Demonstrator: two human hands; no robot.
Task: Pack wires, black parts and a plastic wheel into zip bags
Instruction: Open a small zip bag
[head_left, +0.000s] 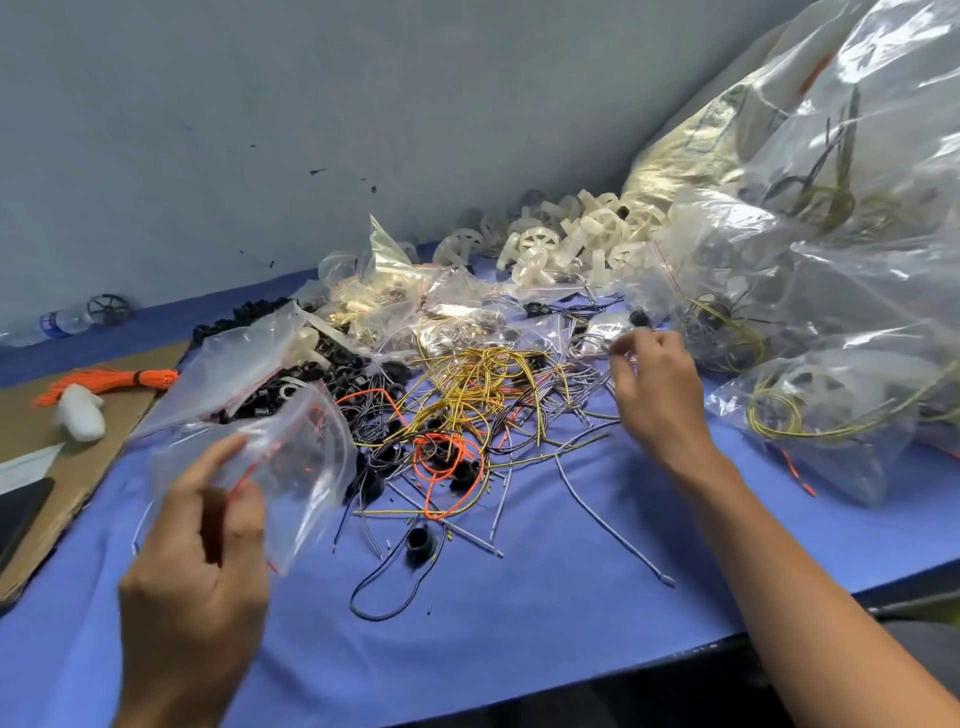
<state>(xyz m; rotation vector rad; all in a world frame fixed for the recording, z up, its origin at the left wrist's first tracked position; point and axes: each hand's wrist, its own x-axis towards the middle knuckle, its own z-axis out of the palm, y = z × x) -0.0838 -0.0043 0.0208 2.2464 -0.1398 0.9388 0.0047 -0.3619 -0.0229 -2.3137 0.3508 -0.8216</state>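
Observation:
My left hand (202, 540) pinches the red-striped mouth of a small clear zip bag (291, 457) above the blue cloth. My right hand (657, 384) reaches over the wire tangle with curled fingers and seems to pinch a thin grey wire at its fingertips. Yellow, orange, grey and black wires (467, 410) lie tangled in the middle. Black ring parts (343, 371) are heaped behind the bag, and one black part (418, 543) sits alone nearer me. White plastic wheels (566, 239) are piled at the back by the wall.
Big clear bags of packed sets (831, 260) fill the right side. Cardboard (62, 441) at the left bears an orange wire bundle (109, 382) and a white lump. A water bottle (57, 325) lies by the wall. Small filled bags (415, 296) sit behind the tangle.

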